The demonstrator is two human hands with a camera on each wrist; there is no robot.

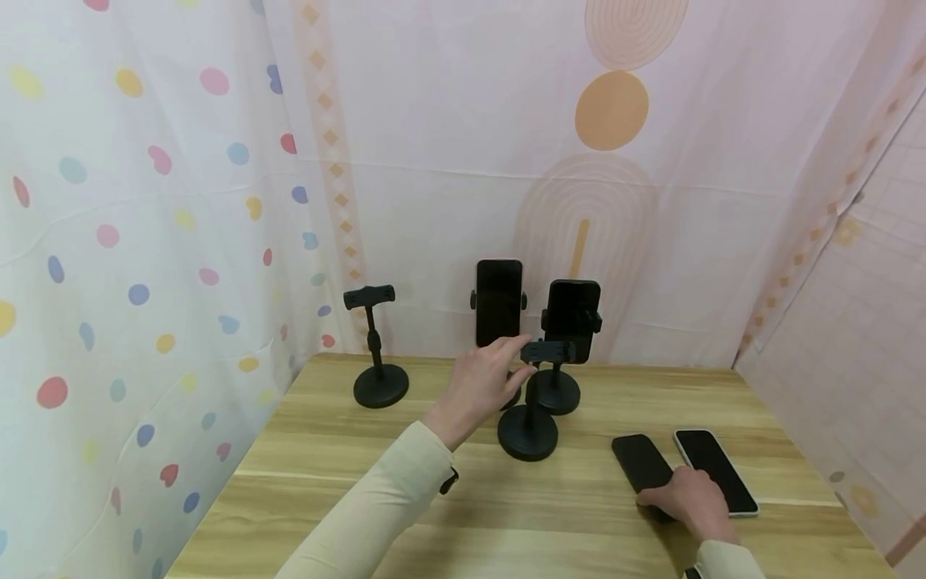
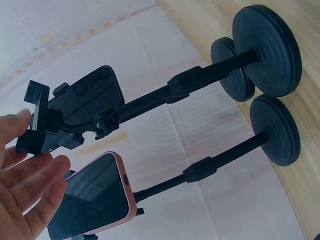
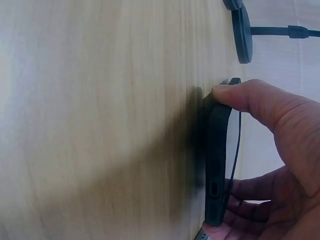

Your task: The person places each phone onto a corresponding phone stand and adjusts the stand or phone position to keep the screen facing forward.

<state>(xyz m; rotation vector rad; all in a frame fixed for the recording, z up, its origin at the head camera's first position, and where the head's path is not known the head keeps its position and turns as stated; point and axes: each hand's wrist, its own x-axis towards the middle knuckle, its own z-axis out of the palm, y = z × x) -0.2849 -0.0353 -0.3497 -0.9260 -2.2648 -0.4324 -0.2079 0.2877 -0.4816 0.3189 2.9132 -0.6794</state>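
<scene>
My left hand pinches the clamp head of a black phone stand between thumb and fingers. The stand is upright on its round base, and no phone sits in its clamp. On the right, my right hand grips a dark phone by its long edges. In the right wrist view the phone shows its charging port end, with the thumb on one edge and the fingers on the other. A white-edged phone lies just beside that hand, partly covered by it.
Behind the front stand, two more stands carry upright phones, one pink-edged and one black. Another stand with a bare clamp is at the back left. Curtains border the wooden table.
</scene>
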